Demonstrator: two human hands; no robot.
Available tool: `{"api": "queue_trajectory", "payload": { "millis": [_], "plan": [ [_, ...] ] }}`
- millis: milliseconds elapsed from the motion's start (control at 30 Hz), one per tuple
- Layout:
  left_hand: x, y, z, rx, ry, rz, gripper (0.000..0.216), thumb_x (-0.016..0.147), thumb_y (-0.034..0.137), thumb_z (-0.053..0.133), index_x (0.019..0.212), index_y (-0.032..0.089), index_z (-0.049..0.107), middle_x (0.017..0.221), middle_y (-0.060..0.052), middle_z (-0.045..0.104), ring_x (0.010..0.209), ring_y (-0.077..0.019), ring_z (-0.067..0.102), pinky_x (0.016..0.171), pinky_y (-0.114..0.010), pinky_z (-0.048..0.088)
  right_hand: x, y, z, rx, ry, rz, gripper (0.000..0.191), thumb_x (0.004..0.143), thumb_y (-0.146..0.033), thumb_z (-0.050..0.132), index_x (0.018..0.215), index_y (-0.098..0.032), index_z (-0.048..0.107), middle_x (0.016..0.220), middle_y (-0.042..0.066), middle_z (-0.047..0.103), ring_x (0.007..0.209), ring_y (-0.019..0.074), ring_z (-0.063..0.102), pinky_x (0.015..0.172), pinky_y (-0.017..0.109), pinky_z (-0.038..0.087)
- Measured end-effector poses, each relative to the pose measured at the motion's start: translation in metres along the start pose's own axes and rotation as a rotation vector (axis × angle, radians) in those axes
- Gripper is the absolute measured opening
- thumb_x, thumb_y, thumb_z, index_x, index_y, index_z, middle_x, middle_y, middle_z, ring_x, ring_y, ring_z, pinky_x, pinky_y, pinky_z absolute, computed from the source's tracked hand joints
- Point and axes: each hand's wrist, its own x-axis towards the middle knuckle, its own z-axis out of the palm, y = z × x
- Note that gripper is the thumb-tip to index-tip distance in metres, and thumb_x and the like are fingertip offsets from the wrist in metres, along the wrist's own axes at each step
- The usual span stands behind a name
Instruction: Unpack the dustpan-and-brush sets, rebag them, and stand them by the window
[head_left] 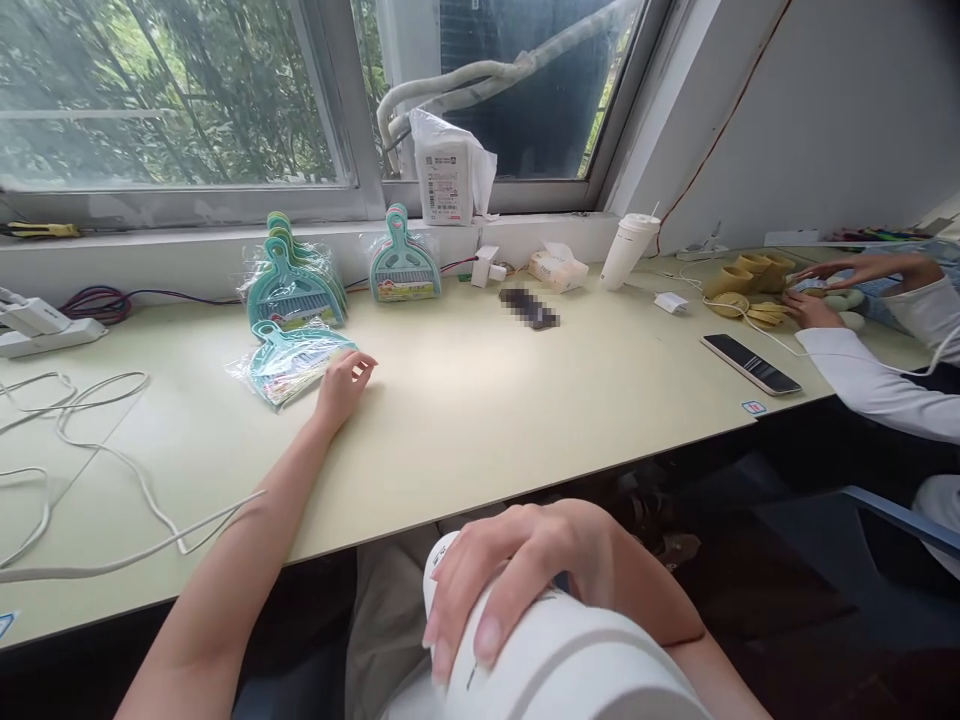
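My right hand is closed round a white cup, held tilted over my lap, very near the camera. Small dark print shows on its side, and the frame's bottom edge cuts it off. On the table, my left hand rests with loosely bent fingers, a gap between them and nothing visible in them. It lies at the right edge of a turquoise dustpan and brush set in clear wrapping; whether it touches the wrapping I cannot tell. Behind stands a stack of similar wrapped dustpan sets.
Another dustpan set leans against the wall. Farther right are a tissue pack, a lidded white cup with a straw and a phone. White cables loop across the left side. Another person's hands handle yellow pieces at right.
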Motion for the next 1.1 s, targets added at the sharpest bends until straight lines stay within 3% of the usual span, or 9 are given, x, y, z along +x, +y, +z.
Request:
{"api": "queue_trajectory", "payload": {
  "millis": [133,300,467,600,700,867,1000,1100],
  "plan": [
    [0.0,-0.001,0.001,-0.007,-0.022,-0.004,0.014,0.082,0.02,0.047,0.084,0.019,0.061,0.087,-0.004,0.061,0.075,-0.015,0.06,0.067,-0.027,0.05,-0.008,0.014,0.004,0.069,0.101,-0.015,0.06,0.049,-0.037,0.083,0.104,-0.031,0.06,0.123,0.001,0.064,0.109,0.0247,0.064,0.103,0.03,0.045],
    [-0.001,0.0,0.001,-0.001,-0.009,-0.009,0.015,0.082,0.019,0.047,0.086,0.019,0.061,0.087,-0.004,0.063,0.075,-0.0148,0.06,0.068,-0.028,0.05,-0.01,0.014,0.009,0.027,0.121,-0.025,0.059,0.064,-0.049,0.072,0.116,-0.023,0.055,0.12,0.01,0.062,0.113,0.0271,0.061,0.1,0.038,0.045],
    [-0.001,0.001,0.003,-0.034,-0.011,0.029,0.016,0.083,0.022,0.048,0.085,0.019,0.064,0.087,-0.004,0.063,0.075,-0.0144,0.061,0.068,-0.027,0.051,-0.011,0.012,0.018,0.028,0.171,-0.052,0.055,0.076,-0.041,0.067,0.125,-0.022,0.054,0.115,0.015,0.062,0.111,0.0286,0.062,0.098,0.042,0.045],
    [0.0,-0.002,0.004,-0.087,0.031,0.022,0.016,0.083,0.023,0.051,0.085,0.019,0.066,0.084,-0.003,0.066,0.072,-0.0132,0.061,0.065,-0.025,0.05,-0.011,0.017,0.021,0.14,0.247,-0.014,0.07,0.075,-0.051,0.067,0.136,-0.022,0.049,0.112,0.018,0.062,0.108,0.0293,0.062,0.093,0.045,0.048],
    [0.0,-0.003,0.002,-0.119,0.089,-0.025,0.015,0.081,0.024,0.055,0.082,0.02,0.069,0.081,-0.002,0.069,0.07,-0.0125,0.061,0.062,-0.023,0.05,-0.008,0.022,0.018,0.17,0.211,-0.043,0.076,0.07,-0.056,0.07,0.137,-0.026,0.049,0.11,0.017,0.064,0.108,0.0284,0.062,0.093,0.043,0.048],
    [-0.002,0.0,0.001,-0.143,0.065,-0.033,0.013,0.077,0.023,0.058,0.077,0.02,0.072,0.076,-0.001,0.07,0.067,-0.013,0.063,0.058,-0.023,0.05,-0.009,0.028,0.02,0.178,0.357,0.028,0.063,0.078,-0.056,0.062,0.133,-0.028,0.053,0.113,0.017,0.065,0.109,0.0282,0.063,0.094,0.045,0.048],
    [-0.003,0.004,0.003,-0.123,-0.007,-0.022,0.015,0.076,0.021,0.056,0.077,0.02,0.071,0.079,-0.001,0.071,0.071,-0.0145,0.064,0.062,-0.026,0.052,-0.014,0.038,0.027,0.226,0.395,-0.004,0.06,0.074,-0.052,0.069,0.129,-0.03,0.058,0.112,0.011,0.067,0.106,0.0255,0.065,0.096,0.037,0.048],
    [-0.002,0.004,0.003,-0.114,-0.045,-0.05,0.015,0.076,0.021,0.055,0.078,0.02,0.069,0.083,-0.002,0.071,0.076,-0.0159,0.064,0.064,-0.027,0.053,-0.016,0.043,0.028,0.283,0.432,0.087,0.054,0.074,-0.049,0.069,0.125,-0.032,0.061,0.113,0.009,0.068,0.106,0.026,0.065,0.098,0.037,0.047]
  ]
}}
